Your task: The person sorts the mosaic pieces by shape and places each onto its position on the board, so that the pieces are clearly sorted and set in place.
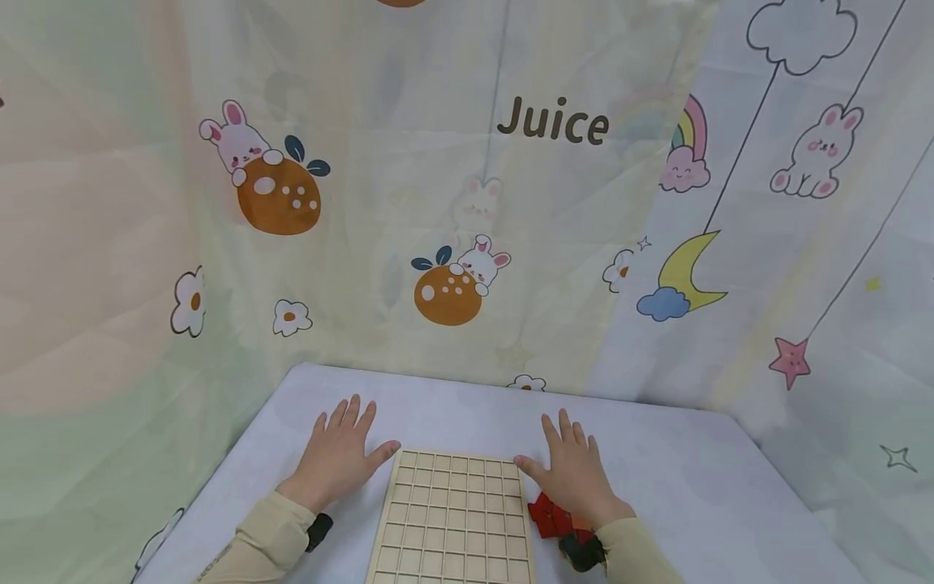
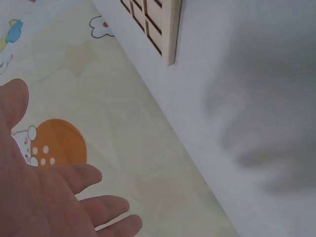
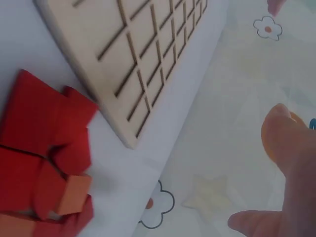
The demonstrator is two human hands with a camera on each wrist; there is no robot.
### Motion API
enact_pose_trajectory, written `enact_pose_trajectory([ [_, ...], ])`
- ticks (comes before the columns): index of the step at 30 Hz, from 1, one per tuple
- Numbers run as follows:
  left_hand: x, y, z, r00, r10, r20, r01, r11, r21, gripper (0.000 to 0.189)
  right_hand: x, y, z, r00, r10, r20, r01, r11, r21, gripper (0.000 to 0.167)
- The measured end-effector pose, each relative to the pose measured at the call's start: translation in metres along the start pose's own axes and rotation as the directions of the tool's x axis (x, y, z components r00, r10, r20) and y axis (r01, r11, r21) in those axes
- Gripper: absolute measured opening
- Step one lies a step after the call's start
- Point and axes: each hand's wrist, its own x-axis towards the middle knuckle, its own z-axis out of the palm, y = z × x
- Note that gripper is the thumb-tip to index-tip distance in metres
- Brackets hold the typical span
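Observation:
A pale wooden grid board (image 1: 456, 519) lies flat on the white table between the two hands. My left hand (image 1: 339, 454) is spread beside the board's far left corner, holding nothing; its palm and fingers (image 2: 106, 207) show in the left wrist view. On the other side my right hand (image 1: 576, 470) is also spread, its thumb close to the board's far right corner. Under the right hand and wrist lies a pile of red and orange flat pieces (image 1: 547, 515), partly hidden. The right wrist view shows these red pieces (image 3: 34, 113) next to the board's edge (image 3: 111, 113).
The white table (image 1: 679, 470) reaches back to a hanging cloth (image 1: 365, 268) printed with rabbits, oranges, flowers and the word Juice. Cloth also hangs along the left and right sides. A dark strap-like device (image 1: 319, 531) sits at the left wrist, another (image 1: 582, 553) at the right.

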Motion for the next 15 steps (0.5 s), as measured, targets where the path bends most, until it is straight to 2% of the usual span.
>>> enact_pose_trajectory([
  [4, -0.013, -0.002, 0.009, 1.0, -0.012, 0.01, 0.012, 1.0, -0.023, 0.082, -0.014, 0.003, 0.006, 1.0, 0.021, 0.0, -0.021, 1.0, 0.022, 0.085],
  [7, -0.021, -0.001, 0.014, 0.999, -0.021, 0.04, 0.024, 0.996, -0.09, 0.082, -0.024, 0.005, 0.008, 0.999, 0.038, 0.001, -0.038, 0.999, 0.037, 0.084],
  [11, -0.035, 0.003, 0.017, 0.995, -0.037, 0.09, 0.056, 0.974, -0.22, 0.081, -0.036, 0.006, 0.011, 0.998, 0.065, -0.001, -0.065, 0.997, 0.044, 0.084],
  [15, -0.044, 0.007, 0.02, 0.992, -0.057, 0.115, 0.091, 0.943, -0.321, 0.075, -0.048, 0.009, 0.015, 0.994, 0.106, -0.012, -0.105, 0.992, 0.066, 0.082],
])
